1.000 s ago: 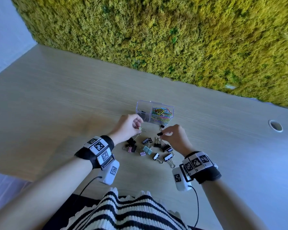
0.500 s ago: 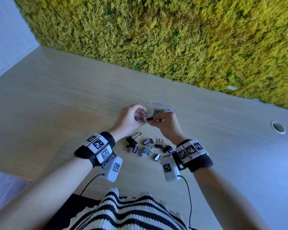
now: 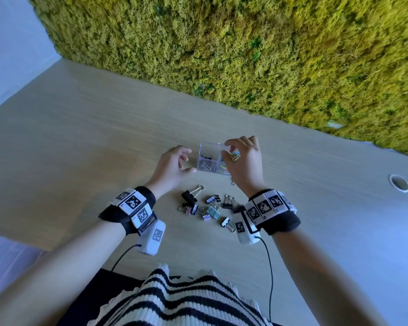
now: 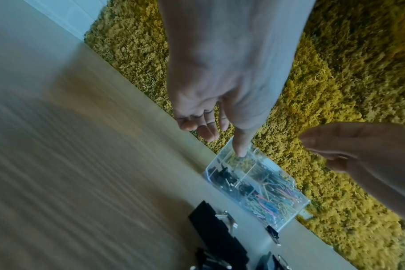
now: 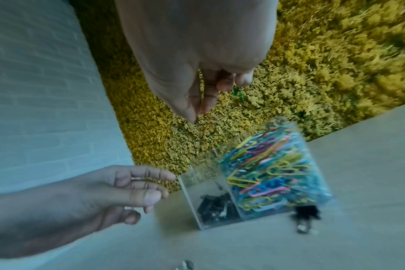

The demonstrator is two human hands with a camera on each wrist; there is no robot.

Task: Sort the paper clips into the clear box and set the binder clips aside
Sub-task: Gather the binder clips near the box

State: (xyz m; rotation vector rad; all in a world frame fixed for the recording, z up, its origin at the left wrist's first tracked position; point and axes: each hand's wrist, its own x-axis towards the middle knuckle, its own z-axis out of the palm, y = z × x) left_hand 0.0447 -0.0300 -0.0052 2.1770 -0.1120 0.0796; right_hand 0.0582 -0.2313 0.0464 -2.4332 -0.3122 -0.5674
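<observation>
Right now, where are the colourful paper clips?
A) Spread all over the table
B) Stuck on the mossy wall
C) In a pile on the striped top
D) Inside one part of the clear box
D: the colourful paper clips fill one compartment of the clear box, behind a divider, while the binder clips lie loose on the table.

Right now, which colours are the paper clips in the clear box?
Mixed: yellow, blue, pink, green paper clips; right wrist view.
</observation>
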